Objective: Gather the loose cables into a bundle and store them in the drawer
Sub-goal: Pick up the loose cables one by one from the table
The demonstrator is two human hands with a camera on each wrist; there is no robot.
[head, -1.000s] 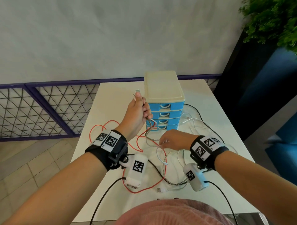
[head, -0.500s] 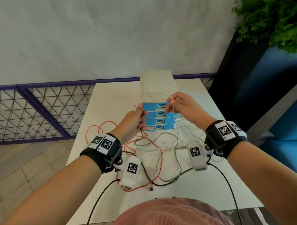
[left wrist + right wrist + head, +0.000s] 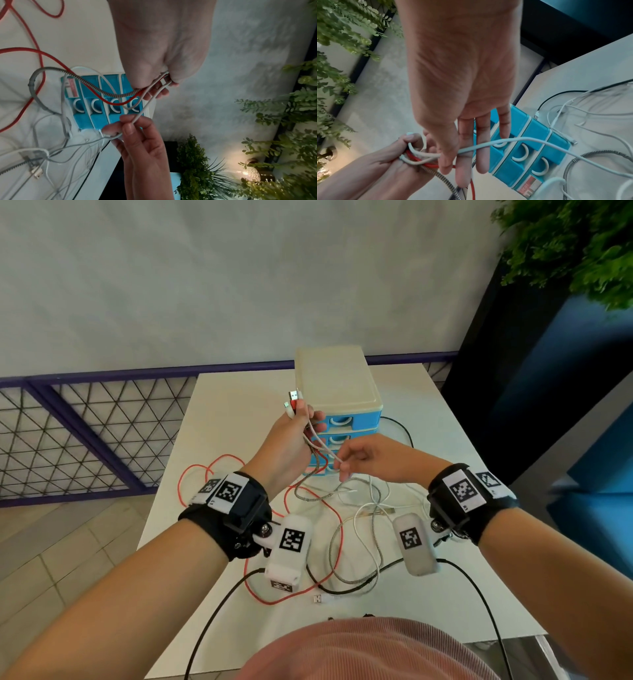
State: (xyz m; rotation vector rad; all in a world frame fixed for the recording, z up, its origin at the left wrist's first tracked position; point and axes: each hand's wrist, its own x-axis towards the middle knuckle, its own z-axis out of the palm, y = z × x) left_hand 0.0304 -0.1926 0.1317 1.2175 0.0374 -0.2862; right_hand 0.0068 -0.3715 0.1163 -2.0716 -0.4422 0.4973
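Left hand [image 3: 297, 433]: we see it raised, fist gripping gathered cable ends [image 3: 294, 400].
Right hand [image 3: 368, 455]: pinches thin white cable [image 3: 145, 106].
Wrist views only: blue four-drawer plastic organizer [image 3: 102, 102] label.

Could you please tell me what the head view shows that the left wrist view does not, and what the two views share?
Only the head view shows the plugs sticking up out of the left hand, the drawer unit's cream top and both wristbands.

Only the left wrist view shows the right hand's fingers pinching the white cable, and a red label on one drawer.

Both show the left hand holding several cables, the red cable on the table, and four shut blue drawers.
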